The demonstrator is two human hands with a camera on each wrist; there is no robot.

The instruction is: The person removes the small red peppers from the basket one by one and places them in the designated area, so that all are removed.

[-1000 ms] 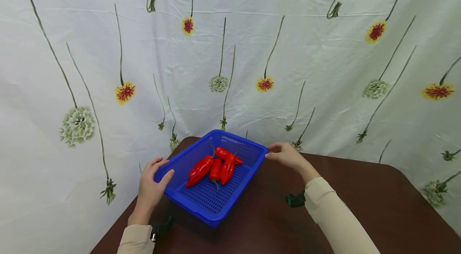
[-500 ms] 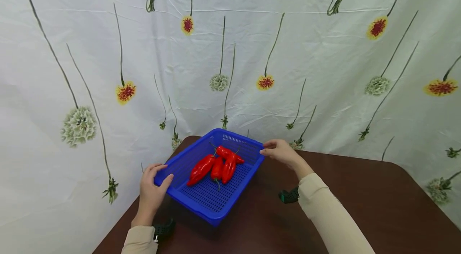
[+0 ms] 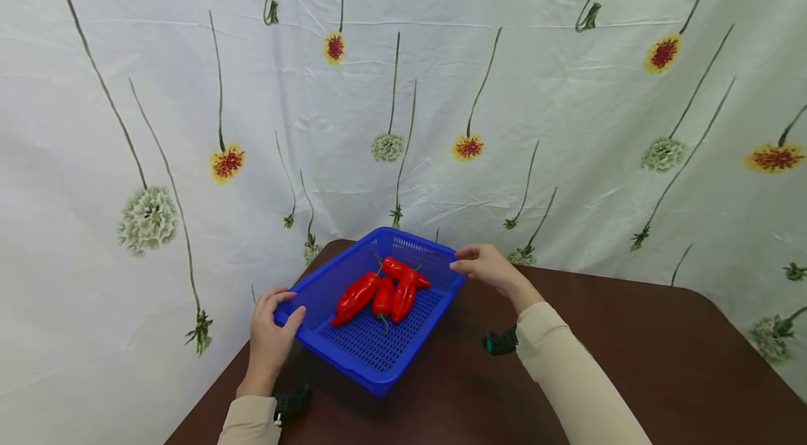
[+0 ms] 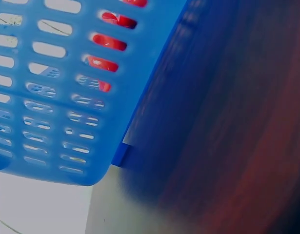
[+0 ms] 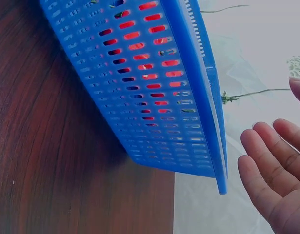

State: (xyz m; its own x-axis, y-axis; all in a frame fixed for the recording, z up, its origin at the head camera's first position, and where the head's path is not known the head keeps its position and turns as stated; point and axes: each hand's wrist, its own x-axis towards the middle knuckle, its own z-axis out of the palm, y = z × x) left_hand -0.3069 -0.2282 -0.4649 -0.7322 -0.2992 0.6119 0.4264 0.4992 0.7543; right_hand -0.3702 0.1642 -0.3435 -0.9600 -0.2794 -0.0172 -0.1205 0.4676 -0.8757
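A blue plastic basket (image 3: 403, 354) with slotted walls sits at an angle on the brown table, with several shiny red peppers (image 3: 356, 298) inside. Wide apart, the thumb and fingers of my left hand (image 3: 271, 336) straddle the basket's left corner, fingertips right at the rim. In the left wrist view the basket's slotted wall (image 4: 62, 97) fills much of the frame and that hand is out of sight. My right hand (image 3: 494, 270) is at the opposite corner. The right wrist view shows its loosely spread fingers (image 5: 271, 161) just beyond the rim, apart from the basket.
The dark brown table (image 3: 599, 347) extends to the right. Behind it hangs a white cloth (image 3: 441, 80) printed with flowers, close to the basket's far end. A black device (image 3: 293, 403) is strapped at the left wrist, another (image 3: 501, 341) at the right.
My right hand has drifted left, its fingertips now overlapping the basket's right corner in the head view. Basket and peppers stay put; the head view has shifted slightly.
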